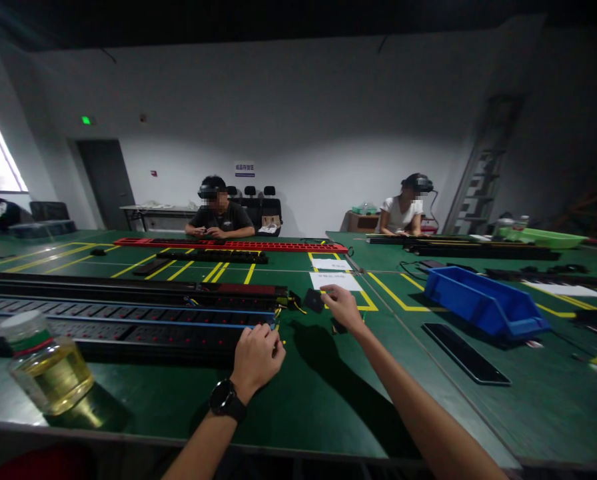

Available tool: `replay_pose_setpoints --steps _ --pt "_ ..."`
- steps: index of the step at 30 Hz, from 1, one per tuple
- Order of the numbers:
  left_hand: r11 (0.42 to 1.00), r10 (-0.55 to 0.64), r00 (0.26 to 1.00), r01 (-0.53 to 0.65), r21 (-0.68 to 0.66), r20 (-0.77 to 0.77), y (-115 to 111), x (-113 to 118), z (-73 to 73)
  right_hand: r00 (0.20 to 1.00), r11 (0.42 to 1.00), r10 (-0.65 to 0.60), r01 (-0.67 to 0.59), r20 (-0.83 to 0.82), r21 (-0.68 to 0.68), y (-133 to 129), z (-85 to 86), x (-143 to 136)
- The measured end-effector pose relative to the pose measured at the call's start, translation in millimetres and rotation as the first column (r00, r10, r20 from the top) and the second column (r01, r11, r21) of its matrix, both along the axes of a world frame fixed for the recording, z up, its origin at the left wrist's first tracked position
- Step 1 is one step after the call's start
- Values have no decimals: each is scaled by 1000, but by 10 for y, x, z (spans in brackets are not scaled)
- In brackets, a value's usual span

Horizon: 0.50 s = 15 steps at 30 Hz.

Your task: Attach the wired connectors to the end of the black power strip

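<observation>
My left hand (258,360), with a black watch (223,399) on its wrist, rests at the near right end of a long black rail assembly (178,337). Its fingers curl over that end, where small yellow-tipped wires stick out. Blue strips and rows of red dots run along the assembly. My right hand (342,307) reaches forward over the table beside a small black square piece (314,301). Its index finger and thumb are apart, and I cannot make out anything between them. A small dark part beneath this hand is mostly hidden.
A bottle of yellow liquid (53,373) stands at the near left. To the right are a blue bin (483,303) and a dark phone-like slab (466,353). Paper sheets (336,281) lie ahead. Beyond, a red rail (228,245) lies before one seated person; another sits farther right.
</observation>
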<state>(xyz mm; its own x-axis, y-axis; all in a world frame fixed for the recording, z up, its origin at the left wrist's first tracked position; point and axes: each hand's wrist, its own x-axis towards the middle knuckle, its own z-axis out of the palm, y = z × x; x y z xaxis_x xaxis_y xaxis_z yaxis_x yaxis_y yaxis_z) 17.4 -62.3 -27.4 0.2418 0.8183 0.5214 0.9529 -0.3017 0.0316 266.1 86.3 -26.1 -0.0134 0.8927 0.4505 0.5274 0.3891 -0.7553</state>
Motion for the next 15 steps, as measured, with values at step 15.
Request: replay_pose_setpoints --steps 15 --pt "1000 2 1000 -2 25 -21 23 -15 23 885 879 -464 454 -43 -148 211 -413 1665"
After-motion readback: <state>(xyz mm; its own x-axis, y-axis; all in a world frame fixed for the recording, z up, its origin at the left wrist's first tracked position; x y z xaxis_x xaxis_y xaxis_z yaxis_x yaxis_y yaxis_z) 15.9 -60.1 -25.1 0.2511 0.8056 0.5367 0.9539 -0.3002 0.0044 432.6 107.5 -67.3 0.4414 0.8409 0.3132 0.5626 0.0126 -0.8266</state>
